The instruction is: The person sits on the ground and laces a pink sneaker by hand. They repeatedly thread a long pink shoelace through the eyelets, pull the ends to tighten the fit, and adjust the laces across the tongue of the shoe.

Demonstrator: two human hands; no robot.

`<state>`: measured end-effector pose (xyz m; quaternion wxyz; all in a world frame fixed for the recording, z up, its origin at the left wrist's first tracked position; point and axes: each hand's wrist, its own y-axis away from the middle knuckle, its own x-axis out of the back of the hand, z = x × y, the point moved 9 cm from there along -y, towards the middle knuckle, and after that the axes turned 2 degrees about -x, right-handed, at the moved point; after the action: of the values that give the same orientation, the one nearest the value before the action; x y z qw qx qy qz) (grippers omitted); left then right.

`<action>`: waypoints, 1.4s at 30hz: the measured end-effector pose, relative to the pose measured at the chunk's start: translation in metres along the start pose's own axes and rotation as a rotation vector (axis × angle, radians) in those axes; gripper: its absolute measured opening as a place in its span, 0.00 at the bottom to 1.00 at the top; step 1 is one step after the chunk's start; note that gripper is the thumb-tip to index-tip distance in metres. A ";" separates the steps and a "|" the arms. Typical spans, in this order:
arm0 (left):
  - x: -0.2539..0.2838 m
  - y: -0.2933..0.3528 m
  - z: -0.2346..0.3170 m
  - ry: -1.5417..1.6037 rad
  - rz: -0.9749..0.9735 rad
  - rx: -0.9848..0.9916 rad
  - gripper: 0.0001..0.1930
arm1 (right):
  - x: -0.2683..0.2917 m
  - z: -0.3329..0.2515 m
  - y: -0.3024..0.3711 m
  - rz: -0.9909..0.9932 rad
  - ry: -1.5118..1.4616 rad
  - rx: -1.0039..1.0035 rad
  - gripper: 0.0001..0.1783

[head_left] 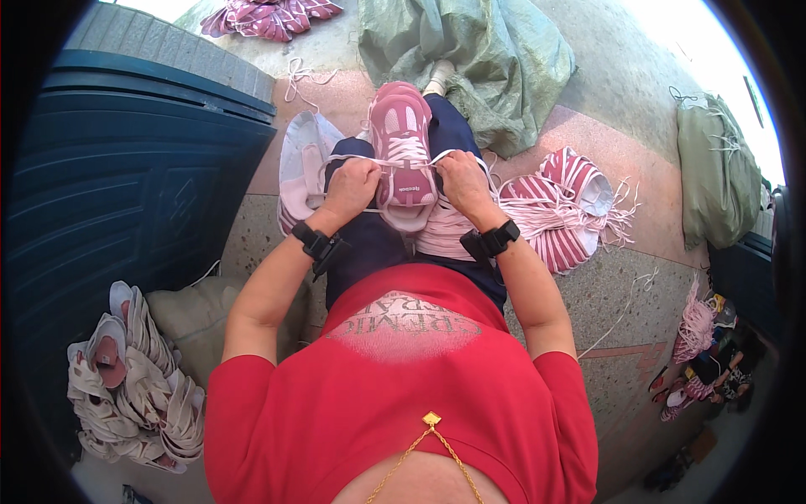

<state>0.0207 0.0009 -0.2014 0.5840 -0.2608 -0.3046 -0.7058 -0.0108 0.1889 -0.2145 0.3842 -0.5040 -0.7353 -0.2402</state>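
Note:
A pink sneaker (pixel 401 122) rests on my lap, its toe pointing away from me and its tongue toward me. White lace (pixel 407 149) crosses its upper, with an end stretched out to each side. My left hand (pixel 351 190) is closed on the lace at the shoe's left. At the right of the tongue, my right hand (pixel 464 180) is closed on the other lace end. The exact fingertip grip is too small to make out. A bundle of pale pink laces (pixel 445 231) lies across my right thigh, just below the shoe.
White and pink shoe parts (pixel 302 164) lie beside my left leg. Striped pink uppers (pixel 558 210) with loose laces are on the right. A green sack (pixel 478 67) lies ahead, another sack (pixel 714 168) stands far right. Stacked beige uppers (pixel 138 386) sit near a blue door (pixel 126 168).

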 end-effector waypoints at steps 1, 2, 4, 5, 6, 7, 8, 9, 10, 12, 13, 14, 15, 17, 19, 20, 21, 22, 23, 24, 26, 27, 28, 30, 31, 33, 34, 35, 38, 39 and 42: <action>0.006 -0.001 0.008 -0.086 0.084 -0.086 0.06 | -0.003 -0.002 -0.003 -0.014 0.023 0.009 0.08; 0.011 0.000 0.016 -0.174 0.169 -0.172 0.05 | -0.004 -0.004 -0.004 -0.020 0.046 0.022 0.07; 0.013 0.002 0.016 -0.214 0.250 -0.205 0.04 | -0.006 -0.008 -0.007 -0.030 0.099 0.057 0.06; 0.013 0.003 0.015 -0.238 0.274 -0.201 0.04 | -0.005 -0.011 -0.007 -0.035 0.127 0.081 0.06; 0.010 0.004 0.015 -0.264 0.277 -0.206 0.05 | -0.005 -0.014 -0.008 -0.039 0.156 0.104 0.05; 0.007 0.004 0.014 -0.292 0.264 -0.192 0.06 | -0.005 -0.020 -0.008 -0.043 0.236 0.163 0.04; 0.004 0.005 0.014 -0.320 0.250 -0.191 0.07 | -0.005 -0.026 -0.007 -0.047 0.315 0.221 0.04; 0.004 0.005 0.013 -0.316 0.253 -0.176 0.07 | -0.005 -0.032 -0.007 -0.052 0.397 0.276 0.03; 0.004 0.006 0.013 -0.313 0.255 -0.173 0.07 | -0.006 -0.037 -0.008 -0.057 0.430 0.316 0.03; 0.005 0.006 0.014 -0.313 0.256 -0.170 0.06 | -0.006 -0.046 -0.007 -0.046 0.497 0.404 0.03; 0.006 0.006 0.015 -0.313 0.254 -0.169 0.05 | -0.008 -0.045 -0.008 -0.070 0.503 0.393 0.03; 0.004 0.006 0.014 -0.317 0.239 -0.146 0.04 | -0.009 -0.046 -0.008 -0.073 0.506 0.396 0.04; 0.006 0.007 0.018 -0.310 0.264 -0.175 0.04 | -0.009 -0.047 -0.007 -0.056 0.509 0.407 0.04; 0.005 0.006 0.023 -0.308 0.290 -0.191 0.04 | -0.009 -0.042 -0.007 -0.037 0.475 0.369 0.04; -0.001 0.003 0.026 -0.395 0.259 -0.178 0.04 | -0.006 -0.036 -0.007 0.011 0.395 0.300 0.04; -0.003 0.000 0.027 -0.438 0.238 -0.174 0.05 | -0.002 -0.031 -0.007 0.040 0.333 0.245 0.04; -0.002 -0.001 0.029 -0.411 0.249 -0.184 0.05 | -0.003 -0.025 -0.008 0.021 0.269 0.178 0.04; 0.001 -0.002 0.032 -0.384 0.256 -0.197 0.06 | 0.005 -0.025 -0.007 0.105 0.252 0.168 0.05; 0.003 -0.003 0.035 -0.357 0.270 -0.214 0.07 | 0.010 -0.024 -0.006 0.143 0.233 0.146 0.05; 0.005 -0.004 0.036 -0.391 0.265 -0.187 0.07 | 0.017 -0.023 -0.004 0.200 0.213 0.123 0.05; 0.008 0.000 0.038 -0.459 0.262 -0.134 0.09 | 0.016 -0.028 -0.001 0.154 0.278 0.124 0.07; 0.008 0.005 0.046 -0.490 0.285 -0.171 0.10 | 0.014 -0.028 0.001 0.122 0.320 0.105 0.07; 0.007 0.010 0.053 -0.523 0.304 -0.197 0.11 | 0.012 -0.028 0.004 0.074 0.305 0.079 0.11; 0.002 0.018 0.060 -0.595 0.293 -0.196 0.14 | 0.011 -0.028 0.009 0.044 0.277 0.041 0.14; -0.002 0.018 0.057 -0.596 0.252 -0.154 0.13 | 0.009 -0.026 0.010 0.017 0.264 0.014 0.15; -0.007 0.016 0.051 -0.597 0.179 -0.092 0.13 | 0.000 -0.020 0.011 -0.061 0.232 -0.011 0.16; -0.011 0.015 0.045 -0.569 0.112 -0.048 0.11 | -0.003 -0.016 0.010 -0.079 0.231 -0.021 0.15; -0.011 0.014 0.046 -0.554 0.103 -0.066 0.10 | -0.005 -0.013 0.009 -0.078 0.230 -0.026 0.14; -0.001 0.012 0.054 -0.510 0.124 -0.149 0.09 | -0.011 -0.006 0.007 -0.066 0.104 0.013 0.12; 0.005 0.011 0.059 -0.493 0.157 -0.195 0.08 | -0.010 -0.004 0.006 -0.023 0.026 0.022 0.12; 0.011 -0.011 0.064 -0.314 0.164 -0.206 0.08 | -0.007 0.002 0.008 0.088 -0.157 0.055 0.11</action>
<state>0.0088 0.0419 -0.1518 0.5550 -0.4498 -0.2959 -0.6341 -0.0028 0.1896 -0.2215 0.3493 -0.5422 -0.7467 -0.1624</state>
